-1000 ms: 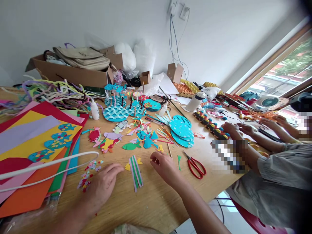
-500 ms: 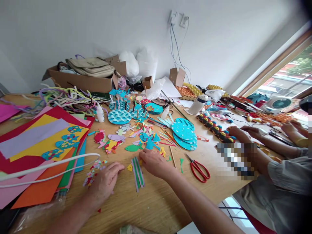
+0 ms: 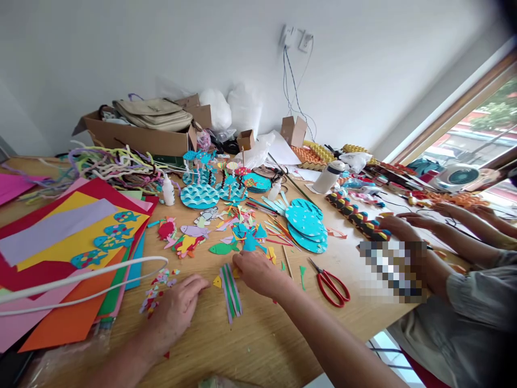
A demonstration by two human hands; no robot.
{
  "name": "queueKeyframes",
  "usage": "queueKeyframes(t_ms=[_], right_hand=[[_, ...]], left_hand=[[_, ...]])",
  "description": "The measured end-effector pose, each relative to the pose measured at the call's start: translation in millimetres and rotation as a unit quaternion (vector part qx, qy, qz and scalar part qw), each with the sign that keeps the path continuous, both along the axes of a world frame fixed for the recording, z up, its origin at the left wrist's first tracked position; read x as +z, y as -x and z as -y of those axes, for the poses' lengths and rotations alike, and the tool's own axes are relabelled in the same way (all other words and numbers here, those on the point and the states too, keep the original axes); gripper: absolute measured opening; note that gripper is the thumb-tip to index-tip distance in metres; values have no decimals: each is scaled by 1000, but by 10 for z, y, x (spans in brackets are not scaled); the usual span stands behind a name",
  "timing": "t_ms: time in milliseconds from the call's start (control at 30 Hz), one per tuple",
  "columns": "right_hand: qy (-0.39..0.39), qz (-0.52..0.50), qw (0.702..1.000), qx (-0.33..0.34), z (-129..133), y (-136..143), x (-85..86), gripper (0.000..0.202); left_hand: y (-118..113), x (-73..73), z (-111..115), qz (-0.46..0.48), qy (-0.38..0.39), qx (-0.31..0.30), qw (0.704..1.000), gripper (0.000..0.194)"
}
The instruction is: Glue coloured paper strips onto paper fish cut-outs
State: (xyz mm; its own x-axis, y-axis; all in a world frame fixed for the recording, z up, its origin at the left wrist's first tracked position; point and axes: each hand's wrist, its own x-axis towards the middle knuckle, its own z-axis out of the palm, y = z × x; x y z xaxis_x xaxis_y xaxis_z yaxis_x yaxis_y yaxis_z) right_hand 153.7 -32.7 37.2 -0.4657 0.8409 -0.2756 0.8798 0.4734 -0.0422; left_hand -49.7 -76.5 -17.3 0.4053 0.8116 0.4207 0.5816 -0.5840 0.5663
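A yellow paper fish (image 3: 217, 281) lies on the table between my hands, with purple and green paper strips (image 3: 231, 293) set lengthwise across its body. My left hand (image 3: 181, 302) rests just left of the fish's head, fingers loosely bent and nothing in them. Over the fish's other end, my right hand (image 3: 256, 274) presses closed fingertips down, hiding that end. Tiny paper scraps (image 3: 155, 293) lie beside my left wrist. Above my hands sit a green paper fish (image 3: 221, 248) and blue paper cutouts (image 3: 249, 237). Red-handled scissors (image 3: 332, 285) lie open-bladed right of my right forearm.
Coloured paper sheets (image 3: 64, 291) are stacked left, with a white cable (image 3: 121, 265) above them. Blue discs (image 3: 305, 226), glue bottle (image 3: 168, 189), wavy blue models (image 3: 200, 195) and pipe cleaners (image 3: 117, 167) lie further back. Another person's arms (image 3: 432, 258) work at right.
The whole view has shifted slightly. Both my hands stay in nearly the same places beside the fish and strips. At right, another person's hand has moved a little to the left.
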Motion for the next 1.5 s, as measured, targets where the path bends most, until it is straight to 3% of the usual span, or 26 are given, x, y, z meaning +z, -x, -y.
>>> queueKeyframes(t_ms=[267, 467, 767, 967, 1500], right_hand=[[19, -18, 999, -21, 14, 51, 40, 21], [48, -74, 994, -72, -15, 35, 69, 17], [77, -182, 964, -180, 12, 30, -146, 20], [100, -215, 950, -202, -1, 62, -144, 16], [50, -205, 952, -223, -26, 96, -250, 10]], left_hand=[[0, 27, -11, -5, 27, -3, 1000, 36], [10, 14, -11, 4, 44, 5, 999, 36], [-22, 93, 18, 19, 42, 15, 999, 32], [-10, 57, 6, 23, 55, 33, 998, 31], [-1, 42, 0, 47, 70, 28, 996, 30]])
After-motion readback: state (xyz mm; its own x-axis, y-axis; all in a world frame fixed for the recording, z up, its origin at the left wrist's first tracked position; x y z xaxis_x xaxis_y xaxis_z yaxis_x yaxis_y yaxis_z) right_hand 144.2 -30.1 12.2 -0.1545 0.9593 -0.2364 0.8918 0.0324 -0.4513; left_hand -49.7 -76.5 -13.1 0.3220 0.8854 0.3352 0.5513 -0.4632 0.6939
